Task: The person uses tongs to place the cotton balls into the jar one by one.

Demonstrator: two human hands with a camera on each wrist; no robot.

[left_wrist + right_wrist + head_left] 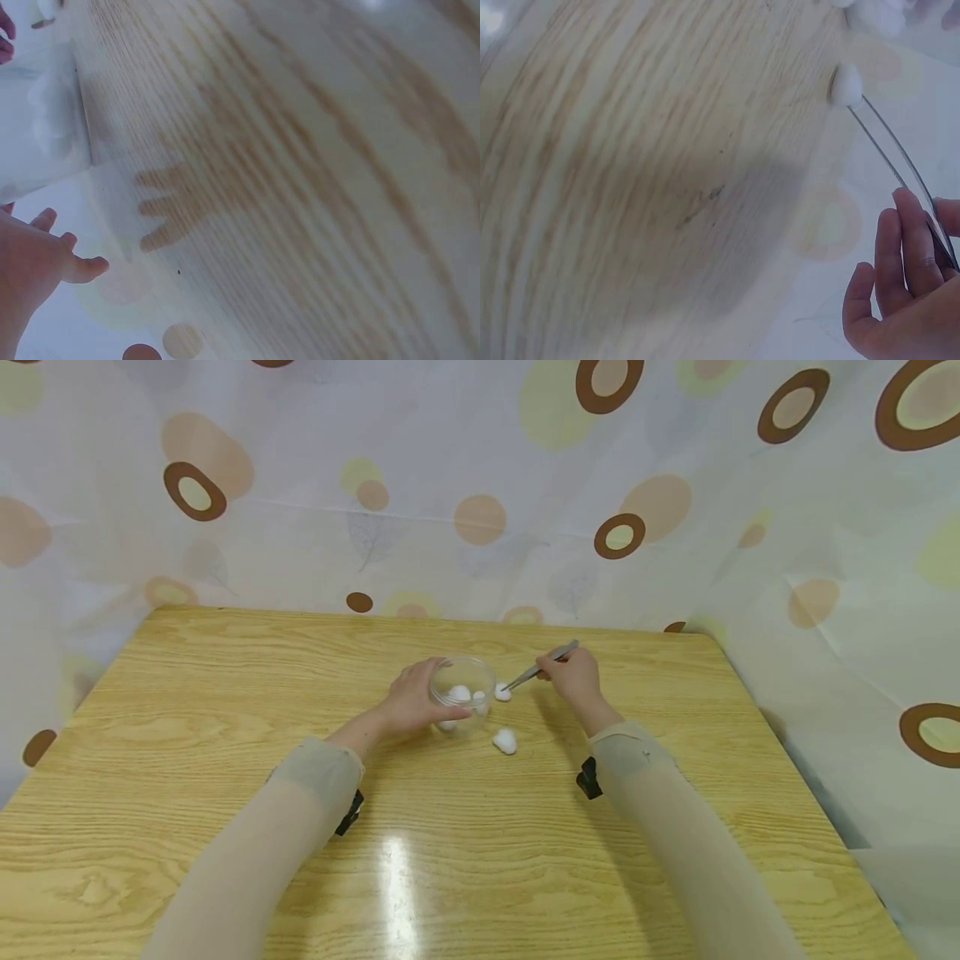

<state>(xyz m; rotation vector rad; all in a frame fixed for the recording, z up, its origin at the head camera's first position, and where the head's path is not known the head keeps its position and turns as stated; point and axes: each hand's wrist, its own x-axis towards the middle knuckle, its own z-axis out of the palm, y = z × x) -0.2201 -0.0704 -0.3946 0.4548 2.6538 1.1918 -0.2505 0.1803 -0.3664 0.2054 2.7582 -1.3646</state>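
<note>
A clear round container (463, 672) with several white cotton balls (459, 693) inside stands on the wooden table. My left hand (416, 697) grips its left side, thumb in front and fingers behind. Metal tweezers (551, 662) are pinched in my right hand (576, 677), pointing down and left. Their tips meet a cotton ball (502, 692) lying just right of the container. In the right wrist view, the two prongs of the tweezers (889, 142) reach either side of that cotton ball (847, 85). The left wrist view shows the container (37, 120) beside my left hand (37, 262).
Another cotton ball (505, 741) lies on the table in front of the container, toward me. The wooden table (480, 860) runs back to a patterned curtain (420, 460), which also hangs along the right side.
</note>
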